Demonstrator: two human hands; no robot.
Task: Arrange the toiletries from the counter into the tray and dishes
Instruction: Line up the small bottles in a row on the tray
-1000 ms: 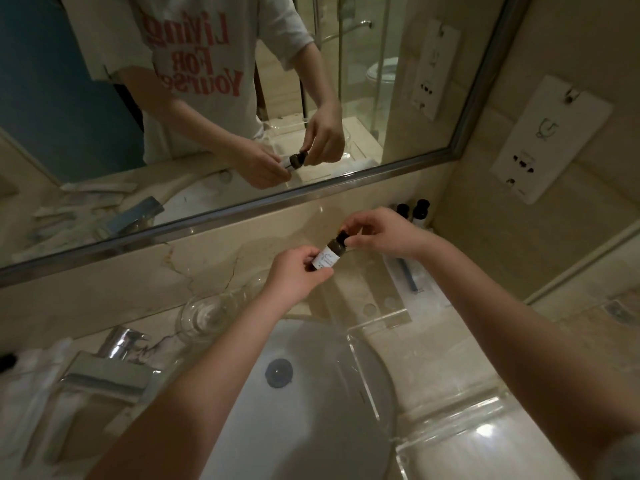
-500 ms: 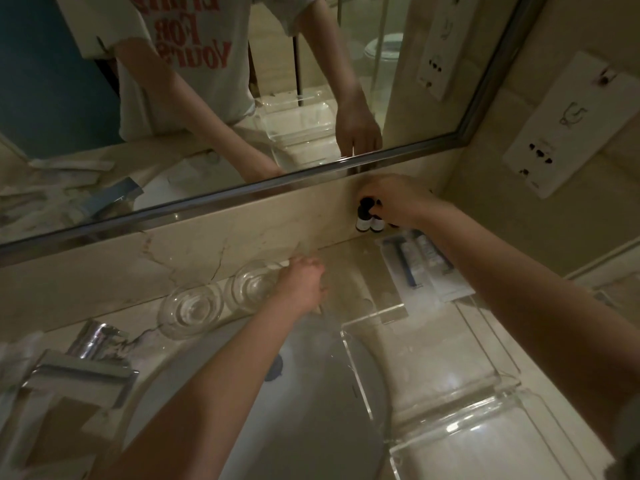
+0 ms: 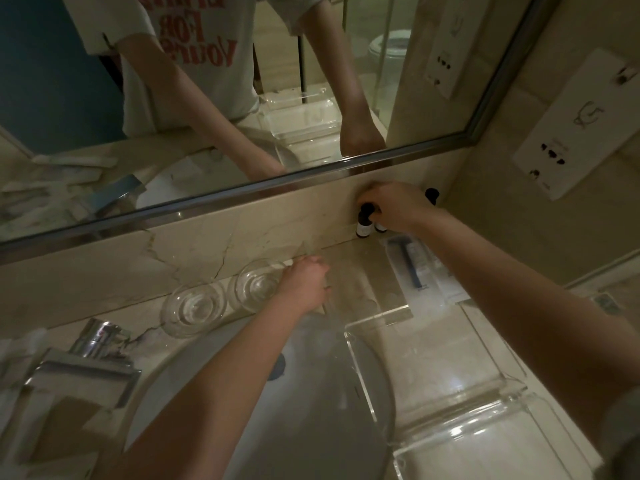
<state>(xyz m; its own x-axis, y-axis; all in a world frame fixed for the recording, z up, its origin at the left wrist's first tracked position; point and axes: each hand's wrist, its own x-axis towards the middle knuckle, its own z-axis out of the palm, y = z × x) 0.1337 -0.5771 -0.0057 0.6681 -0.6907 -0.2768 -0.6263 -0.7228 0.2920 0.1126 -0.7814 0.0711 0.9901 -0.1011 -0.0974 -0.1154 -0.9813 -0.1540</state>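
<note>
Left of the sink (image 3: 242, 427) stands the chrome tap (image 3: 100, 344), with pale packets (image 3: 20, 358) lying further left of it on the tabletop (image 3: 450, 348). Behind the sink, at its back rim, sit two clear glass dishes side by side: the left dish (image 3: 194, 308) and the right dish (image 3: 258, 284), nearly touching each other. The left hand (image 3: 304, 282) reaches across the sink to its back rim, just right of the right dish. Its fingers (image 3: 320, 268) are bent downward, and I cannot tell whether they hold anything.

Behind the sink and to its right lies the clear tray (image 3: 379, 315), a wrapped razor (image 3: 410, 268) resting on its right part. Further behind the sink, against the marble wall under the mirror (image 3: 242, 188), stands the small bottle (image 3: 363, 227), upright, with a second bottle (image 3: 381, 227) touching its right side. Whether they stand inside the tray is unclear. The right hand (image 3: 394, 209) is over them, its fingers (image 3: 372, 199) clamped on the small bottle's dark cap. A third bottle (image 3: 432, 194) shows only its cap, past the right hand. Right of the sink, at its near side, sits another clear container (image 3: 485, 441). On the wall far to the sink's right is a socket plate (image 3: 581, 133).
</note>
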